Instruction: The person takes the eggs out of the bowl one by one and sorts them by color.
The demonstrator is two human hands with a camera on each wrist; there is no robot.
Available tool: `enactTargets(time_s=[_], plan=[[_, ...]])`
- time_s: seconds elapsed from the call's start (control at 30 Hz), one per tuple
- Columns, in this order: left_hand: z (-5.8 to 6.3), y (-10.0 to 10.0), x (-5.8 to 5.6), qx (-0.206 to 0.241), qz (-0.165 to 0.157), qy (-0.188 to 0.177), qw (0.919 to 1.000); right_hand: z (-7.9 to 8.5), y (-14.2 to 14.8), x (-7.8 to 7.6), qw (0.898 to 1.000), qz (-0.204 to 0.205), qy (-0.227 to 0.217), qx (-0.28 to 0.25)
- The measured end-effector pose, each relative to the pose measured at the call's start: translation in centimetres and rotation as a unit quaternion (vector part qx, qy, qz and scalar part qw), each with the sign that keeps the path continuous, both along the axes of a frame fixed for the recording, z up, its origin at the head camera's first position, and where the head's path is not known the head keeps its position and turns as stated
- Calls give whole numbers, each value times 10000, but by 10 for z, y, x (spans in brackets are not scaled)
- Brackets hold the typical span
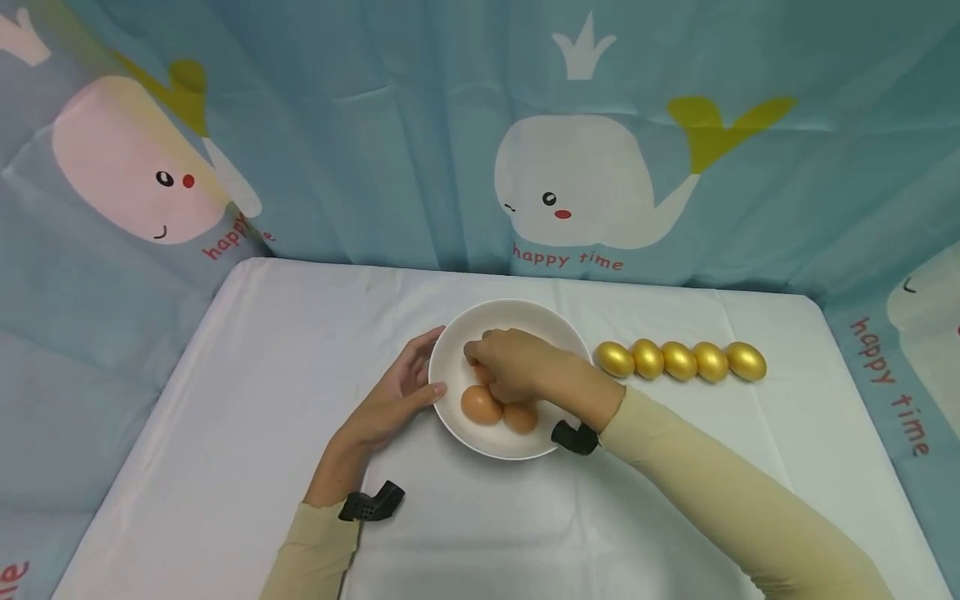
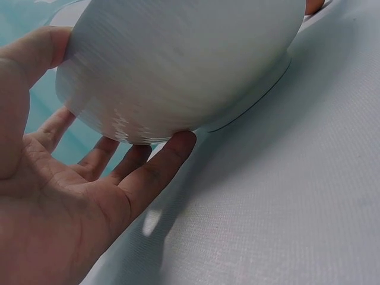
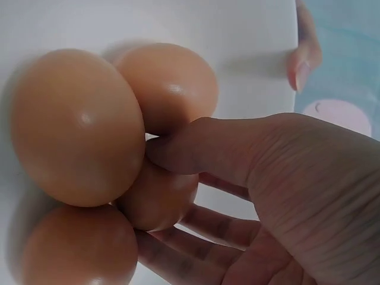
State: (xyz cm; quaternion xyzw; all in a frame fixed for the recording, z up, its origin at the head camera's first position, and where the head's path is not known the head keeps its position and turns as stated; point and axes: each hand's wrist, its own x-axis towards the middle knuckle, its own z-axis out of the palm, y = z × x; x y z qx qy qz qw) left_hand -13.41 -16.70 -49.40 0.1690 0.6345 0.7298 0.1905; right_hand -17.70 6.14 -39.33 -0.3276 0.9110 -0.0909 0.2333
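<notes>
A white bowl [image 1: 510,446] with several brown eggs in it stands on the table. My left hand [image 1: 386,400] holds the bowl's left side, its thumb at the rim and its fingertips against the outer wall [image 2: 190,71]. Inside the bowl, my right hand [image 1: 517,367] grips a brown egg [image 3: 160,199] between thumb and fingers. Other brown eggs lie close around it: a large-looking egg [image 3: 77,127], one toward the left hand [image 3: 169,86] and one at the lower edge [image 3: 80,249] of the right wrist view. From the head, the right hand hides part of the eggs.
Right of the bowl, several golden eggs [image 1: 679,361] lie in a row, the nearest close to the rim and right wrist. White cloth covers the table [image 1: 247,375]. A blue curtain [image 1: 390,183] with printed whales hangs behind and at the sides.
</notes>
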Motion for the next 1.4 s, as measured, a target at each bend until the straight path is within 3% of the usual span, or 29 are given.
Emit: enactTargets(time_s=[0.43,0.57,0.77,0.93,1.13,1.4], plan=[[-3,1,-1,28,-45,-23,10000,11,4,2,9997,3,230,41],[-3,0,-1,32,36,-19,10000,17,4,2,9999,-16,132,33],[-2,1,0,19,101,-40,9999,26,15,3,9994,-49,330,-115],[-2,4,0,-40,56,-96,9999,32,34,9,9970,-245,548,-493],[-2,6,0,-48,73,-52,9999,34,53,15,9915,-578,479,-1066],[1,2,2,-181,140,9,9997,30,72,24,9715,-833,513,-2158]])
